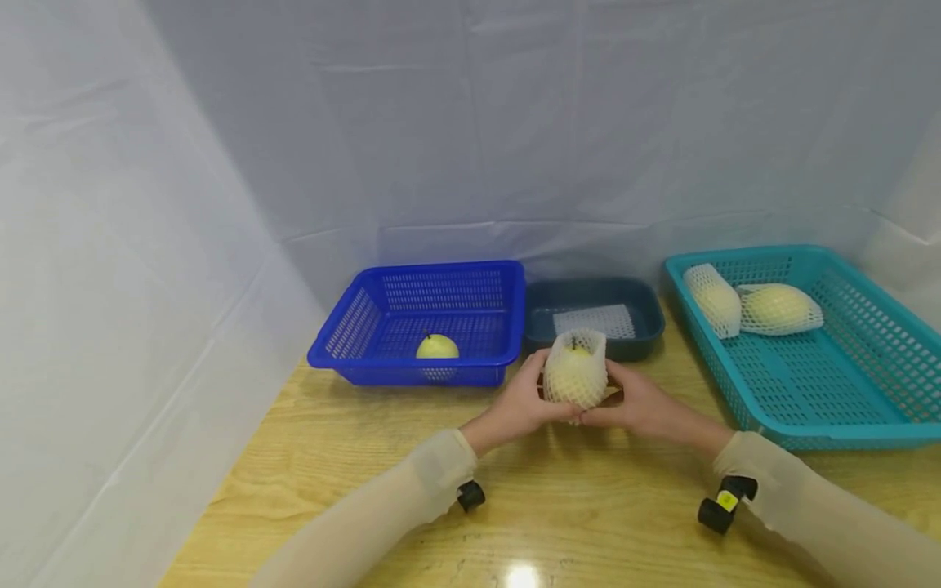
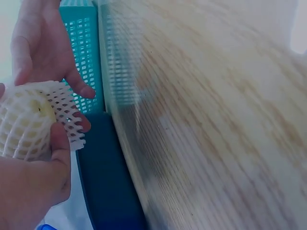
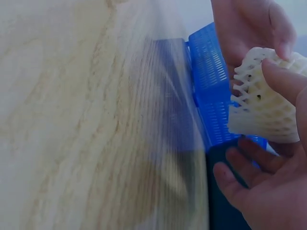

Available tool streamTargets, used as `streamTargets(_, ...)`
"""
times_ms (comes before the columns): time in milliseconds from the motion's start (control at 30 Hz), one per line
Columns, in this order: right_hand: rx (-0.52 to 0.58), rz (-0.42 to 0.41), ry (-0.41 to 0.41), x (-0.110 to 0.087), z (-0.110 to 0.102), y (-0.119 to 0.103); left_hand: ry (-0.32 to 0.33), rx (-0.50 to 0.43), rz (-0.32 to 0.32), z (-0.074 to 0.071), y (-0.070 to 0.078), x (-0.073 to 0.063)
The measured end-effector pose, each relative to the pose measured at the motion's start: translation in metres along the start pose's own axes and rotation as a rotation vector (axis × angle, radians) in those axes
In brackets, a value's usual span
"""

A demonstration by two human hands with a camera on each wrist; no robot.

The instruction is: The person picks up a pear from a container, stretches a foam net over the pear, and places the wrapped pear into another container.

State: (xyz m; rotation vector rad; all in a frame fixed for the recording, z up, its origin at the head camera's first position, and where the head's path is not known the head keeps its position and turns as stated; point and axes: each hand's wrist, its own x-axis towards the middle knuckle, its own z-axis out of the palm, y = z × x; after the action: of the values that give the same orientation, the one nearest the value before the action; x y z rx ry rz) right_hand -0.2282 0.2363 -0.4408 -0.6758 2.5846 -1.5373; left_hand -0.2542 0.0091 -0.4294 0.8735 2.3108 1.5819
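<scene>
A pale yellow pear in a white foam net sleeve is held up over the table between both hands, stem showing at the sleeve's open end. My left hand grips it from the left, its thumb bent over the net in the left wrist view. From the other side, my right hand holds it, thumb on the net and the other fingers spread below in the right wrist view. Behind the hands, flat foam net sleeves lie in a dark teal tray.
At the left, a blue basket contains a bare pear. On the right stands a turquoise basket with two netted pears in its far left part. White sheeting hangs behind the wooden table.
</scene>
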Motion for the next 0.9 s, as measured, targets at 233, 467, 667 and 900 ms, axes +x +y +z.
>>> streamTargets(233,0.007,-0.032,0.03,-0.0002,0.0013,0.0016,-0.065,-0.007,0.001,-0.0036,-0.0018,0.0013)
streamTargets(467,-0.017,-0.033,0.071,-0.0036,0.0052,0.0023,-0.035,0.1,-0.015,-0.0036,0.0038,-0.0003)
streamTargets(667,-0.021,-0.063,0.081,-0.0038,0.0081,-0.0016,0.054,0.109,-0.033,0.0012,0.0079,-0.0013)
streamTargets(900,-0.047,-0.022,0.1,-0.0054,0.0082,-0.0064,0.053,-0.089,-0.003,0.0003,0.006,0.0001)
